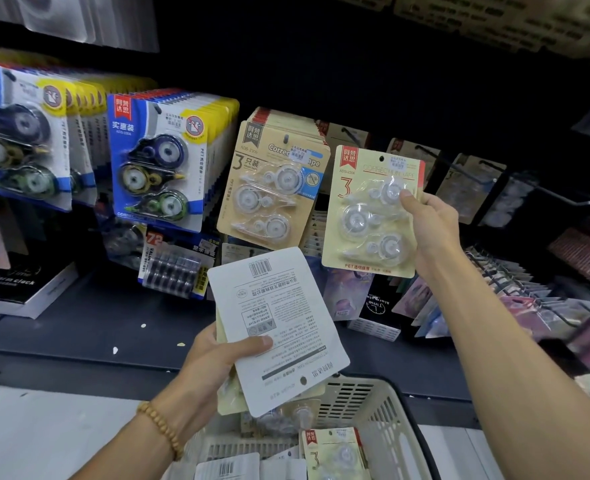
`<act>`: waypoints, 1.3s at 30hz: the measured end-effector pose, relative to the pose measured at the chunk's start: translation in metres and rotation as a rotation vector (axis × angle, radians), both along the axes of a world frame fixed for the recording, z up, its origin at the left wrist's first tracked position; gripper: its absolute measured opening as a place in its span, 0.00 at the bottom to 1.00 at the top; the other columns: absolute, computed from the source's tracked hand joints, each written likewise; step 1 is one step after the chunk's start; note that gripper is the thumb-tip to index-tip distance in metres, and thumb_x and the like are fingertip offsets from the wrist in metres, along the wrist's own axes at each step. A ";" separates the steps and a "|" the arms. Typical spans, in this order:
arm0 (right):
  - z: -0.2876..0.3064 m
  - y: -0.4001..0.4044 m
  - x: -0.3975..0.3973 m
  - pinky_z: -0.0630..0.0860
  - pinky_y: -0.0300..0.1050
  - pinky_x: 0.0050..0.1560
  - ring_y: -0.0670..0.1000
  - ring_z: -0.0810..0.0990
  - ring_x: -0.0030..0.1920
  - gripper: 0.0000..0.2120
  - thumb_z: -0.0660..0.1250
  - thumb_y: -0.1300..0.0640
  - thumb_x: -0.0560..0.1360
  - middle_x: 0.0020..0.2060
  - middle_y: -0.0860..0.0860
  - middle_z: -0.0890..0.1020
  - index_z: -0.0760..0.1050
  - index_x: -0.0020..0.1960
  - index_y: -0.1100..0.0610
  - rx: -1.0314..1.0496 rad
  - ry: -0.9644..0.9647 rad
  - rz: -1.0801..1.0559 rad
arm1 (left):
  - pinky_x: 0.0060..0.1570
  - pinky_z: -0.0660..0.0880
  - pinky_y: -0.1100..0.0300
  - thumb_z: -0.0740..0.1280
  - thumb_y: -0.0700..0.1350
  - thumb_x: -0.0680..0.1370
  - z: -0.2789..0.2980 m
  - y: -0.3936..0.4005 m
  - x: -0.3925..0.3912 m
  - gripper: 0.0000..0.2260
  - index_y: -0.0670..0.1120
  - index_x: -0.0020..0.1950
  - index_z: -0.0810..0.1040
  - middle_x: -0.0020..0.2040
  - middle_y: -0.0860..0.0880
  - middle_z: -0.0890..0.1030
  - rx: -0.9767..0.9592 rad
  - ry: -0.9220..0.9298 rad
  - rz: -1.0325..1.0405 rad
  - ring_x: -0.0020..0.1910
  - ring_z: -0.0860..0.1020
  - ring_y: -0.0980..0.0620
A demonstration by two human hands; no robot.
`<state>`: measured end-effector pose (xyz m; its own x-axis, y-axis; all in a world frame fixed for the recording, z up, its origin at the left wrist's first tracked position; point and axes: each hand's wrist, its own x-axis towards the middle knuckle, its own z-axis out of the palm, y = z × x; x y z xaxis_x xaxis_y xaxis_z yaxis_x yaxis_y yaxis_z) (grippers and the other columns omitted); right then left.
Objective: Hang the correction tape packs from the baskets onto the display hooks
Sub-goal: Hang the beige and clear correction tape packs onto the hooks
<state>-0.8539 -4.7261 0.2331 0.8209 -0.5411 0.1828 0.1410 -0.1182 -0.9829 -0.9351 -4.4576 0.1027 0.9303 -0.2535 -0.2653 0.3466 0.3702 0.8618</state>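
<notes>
A person stands at a stationery display, seen from a head-worn camera looking down over both forearms. The right hand (432, 223) pinches a cream correction tape pack (369, 213) by its right edge, thumb on the clear blister, holding it upright and face-out in front of the display. The punched hole (381, 158) at the top of its card is clear of the fingers. Just behind and to the right, a bare black display hook (459, 171) juts out with similar kraft packs (473, 188) at its back. To the left hangs a full row of three-roller packs (272, 181).

The left hand (213, 362) grips a small stack of packs (279, 330) turned back-side up, barcode showing, above a pale plastic basket (387, 410) that holds more packs.

To do this step well, I judge the person should keep the pack level, line the hole up with the hook's tip, slide it straight back, and let go only once the card hangs freely. The left stack should stay low, clear of the hook.
</notes>
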 end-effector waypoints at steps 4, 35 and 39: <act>-0.006 -0.008 -0.009 0.81 0.50 0.51 0.53 0.85 0.52 0.02 0.69 0.56 0.79 0.49 0.50 0.86 0.80 0.48 0.52 -0.004 0.016 -0.040 | 0.41 0.84 0.52 0.72 0.30 0.73 0.001 -0.002 0.000 0.17 0.40 0.61 0.79 0.53 0.43 0.87 0.010 0.000 -0.004 0.49 0.86 0.42; -0.001 -0.008 0.019 0.79 0.43 0.45 0.48 0.82 0.47 0.07 0.69 0.53 0.80 0.48 0.49 0.84 0.79 0.52 0.56 -0.143 0.049 -0.037 | 0.57 0.79 0.43 0.73 0.31 0.72 -0.008 -0.013 0.008 0.18 0.41 0.61 0.80 0.55 0.44 0.86 0.083 0.029 -0.016 0.53 0.85 0.42; -0.009 -0.010 0.033 0.73 0.40 0.43 0.48 0.78 0.47 0.10 0.70 0.50 0.79 0.42 0.45 0.79 0.77 0.53 0.56 -0.208 0.120 -0.100 | 0.54 0.80 0.46 0.73 0.31 0.72 -0.008 -0.012 0.008 0.18 0.41 0.61 0.80 0.54 0.44 0.86 0.083 0.035 -0.015 0.52 0.85 0.42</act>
<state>-0.8213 -4.7358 0.2241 0.7878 -0.5815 0.2032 0.0026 -0.3268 -0.9451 -0.9268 -4.4698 0.0947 0.9164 -0.2428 -0.3182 0.3819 0.2922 0.8768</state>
